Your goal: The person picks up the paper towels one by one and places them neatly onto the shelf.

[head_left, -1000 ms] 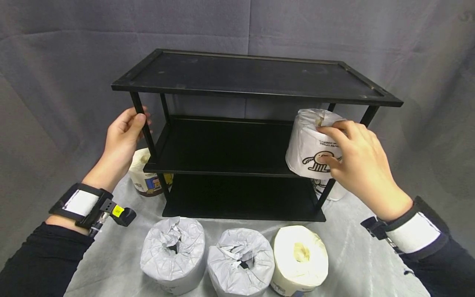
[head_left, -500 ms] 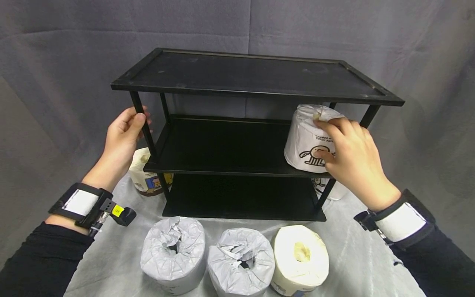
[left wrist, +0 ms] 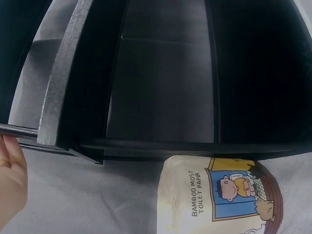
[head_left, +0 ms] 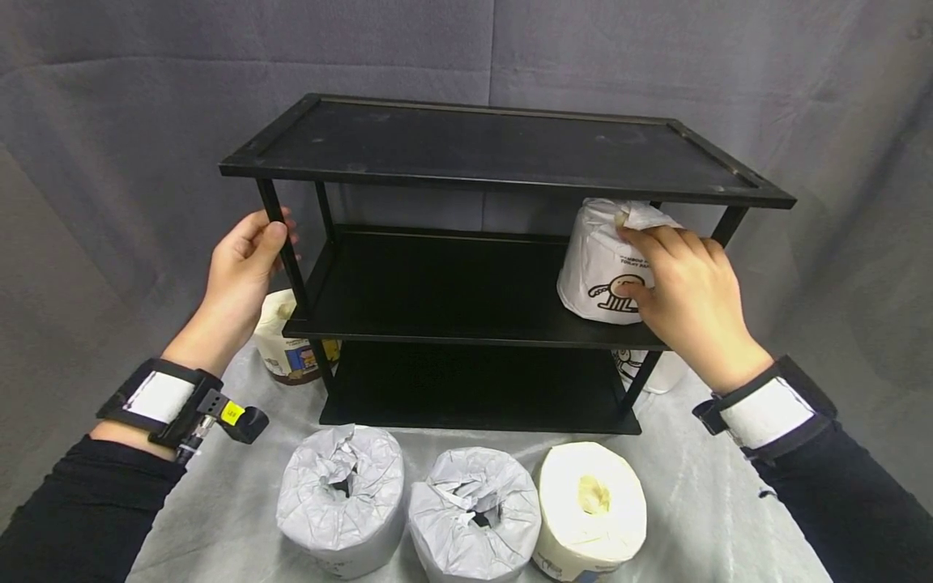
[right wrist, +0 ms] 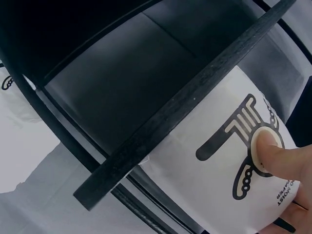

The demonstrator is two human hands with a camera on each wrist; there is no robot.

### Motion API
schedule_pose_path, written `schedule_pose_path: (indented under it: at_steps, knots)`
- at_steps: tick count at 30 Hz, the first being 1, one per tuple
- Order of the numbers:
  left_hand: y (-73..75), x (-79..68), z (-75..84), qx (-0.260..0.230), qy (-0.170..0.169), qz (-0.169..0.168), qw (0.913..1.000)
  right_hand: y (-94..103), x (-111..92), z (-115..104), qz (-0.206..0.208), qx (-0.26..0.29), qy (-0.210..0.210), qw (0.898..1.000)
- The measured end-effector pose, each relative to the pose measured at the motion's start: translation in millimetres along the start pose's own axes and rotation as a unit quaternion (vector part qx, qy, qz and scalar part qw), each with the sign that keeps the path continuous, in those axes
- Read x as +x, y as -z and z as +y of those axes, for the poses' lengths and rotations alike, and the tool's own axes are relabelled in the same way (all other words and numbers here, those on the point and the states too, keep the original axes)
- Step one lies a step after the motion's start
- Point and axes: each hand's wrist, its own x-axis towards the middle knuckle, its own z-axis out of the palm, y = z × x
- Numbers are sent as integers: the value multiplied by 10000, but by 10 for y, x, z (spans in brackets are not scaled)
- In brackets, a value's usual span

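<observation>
A black shelf rack with three tiers stands in the middle. My left hand grips its front left post, thumb in front and fingers behind. At the right end of the middle tier, my right hand holds a white-wrapped toilet paper roll, fingers at its top and thumb on its printed front. In the right wrist view the thumb presses the cartoon figure on that roll, whose lower edge is behind the tier's front bar. The roll stands upright under the top tier.
Two grey-wrapped rolls and a cream roll stand in a row before the rack. Another cream roll is behind its left side, and a white roll behind its right. A grey cloth hangs at the back.
My right hand has moved the white roll inward and back, slightly left, so it now sits deeper over the middle tier. The left hand has stayed on the post.
</observation>
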Motion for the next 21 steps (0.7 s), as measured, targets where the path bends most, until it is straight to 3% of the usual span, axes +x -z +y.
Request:
schedule_pose_path:
  at_steps: [8, 21]
  knots:
    - [-5, 1, -1, -13, -20, 12, 10000, -31, 24, 10, -166, -68, -103, 9998]
    - [24, -13, -9, -152, -19, -9, 9999, -46, 36, 35, -112, 2, 114, 9999]
